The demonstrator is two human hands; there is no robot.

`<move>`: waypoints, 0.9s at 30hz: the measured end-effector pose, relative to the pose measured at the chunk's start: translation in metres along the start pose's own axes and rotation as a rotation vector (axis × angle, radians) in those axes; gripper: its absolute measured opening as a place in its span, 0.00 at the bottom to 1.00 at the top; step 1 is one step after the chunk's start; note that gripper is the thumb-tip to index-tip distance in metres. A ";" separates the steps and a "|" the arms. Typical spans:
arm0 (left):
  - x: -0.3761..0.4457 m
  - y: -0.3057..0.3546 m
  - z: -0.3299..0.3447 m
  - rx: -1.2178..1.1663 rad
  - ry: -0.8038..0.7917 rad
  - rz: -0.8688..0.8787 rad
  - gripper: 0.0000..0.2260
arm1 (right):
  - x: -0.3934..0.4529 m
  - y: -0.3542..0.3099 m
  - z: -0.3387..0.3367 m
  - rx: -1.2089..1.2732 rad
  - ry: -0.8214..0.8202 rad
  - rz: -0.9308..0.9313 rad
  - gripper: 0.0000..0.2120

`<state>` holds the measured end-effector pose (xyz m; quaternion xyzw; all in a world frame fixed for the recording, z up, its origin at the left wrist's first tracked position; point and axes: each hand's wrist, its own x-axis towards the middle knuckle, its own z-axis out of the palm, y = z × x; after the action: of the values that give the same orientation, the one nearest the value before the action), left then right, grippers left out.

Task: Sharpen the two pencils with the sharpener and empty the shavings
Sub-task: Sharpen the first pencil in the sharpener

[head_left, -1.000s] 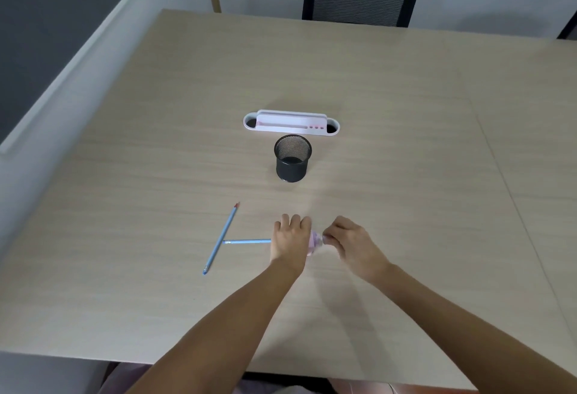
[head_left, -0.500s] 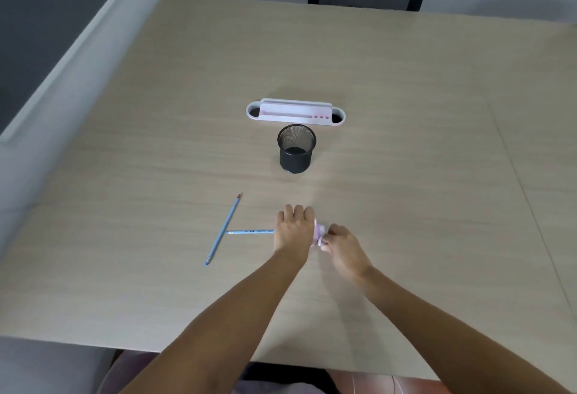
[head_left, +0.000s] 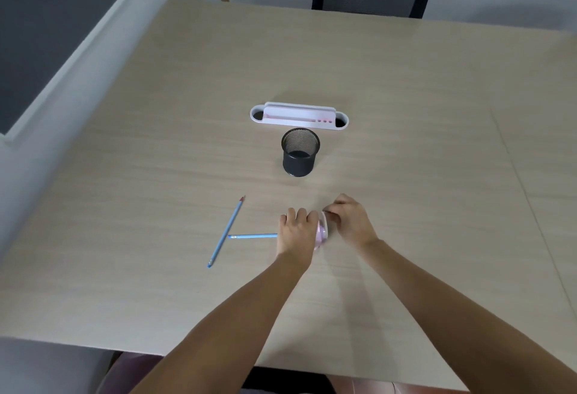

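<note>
Pencils are the matter here: one blue pencil [head_left: 226, 232] lies free on the wooden table [head_left: 406, 97], slanted, its red tip pointing away from the person, and a second blue pencil [head_left: 252, 236] lies across, its left end touching the first one, its right end hidden under the left hand [head_left: 296, 232]. The left hand is closed over a pink sharpener [head_left: 322, 232] (only its right side shows) and presses it low on the table. The right hand [head_left: 349, 218] is just beside it, fingers pinched together at the sharpener's upper edge; what they pinch I cannot tell. Farther away stand a black mesh cup [head_left: 300, 156] and, behind it, a white desk organizer [head_left: 299, 116].
</note>
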<state>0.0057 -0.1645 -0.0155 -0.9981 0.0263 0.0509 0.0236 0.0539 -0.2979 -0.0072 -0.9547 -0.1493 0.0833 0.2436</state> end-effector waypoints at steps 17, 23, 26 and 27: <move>0.002 0.003 0.004 -0.011 -0.099 0.051 0.17 | -0.078 -0.005 0.011 0.146 -0.104 0.072 0.07; 0.001 -0.001 0.010 -0.039 -0.103 0.063 0.20 | -0.043 -0.008 -0.021 0.195 -0.064 0.037 0.05; 0.000 -0.001 0.009 -0.026 -0.108 0.078 0.24 | -0.021 -0.002 -0.018 0.212 0.013 0.063 0.04; -0.002 -0.001 0.008 -0.017 -0.100 0.067 0.24 | -0.015 0.000 -0.014 0.204 0.031 0.078 0.05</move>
<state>0.0033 -0.1626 -0.0232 -0.9930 0.0582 0.1019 0.0148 0.0434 -0.3087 0.0063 -0.9313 -0.0988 0.0928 0.3382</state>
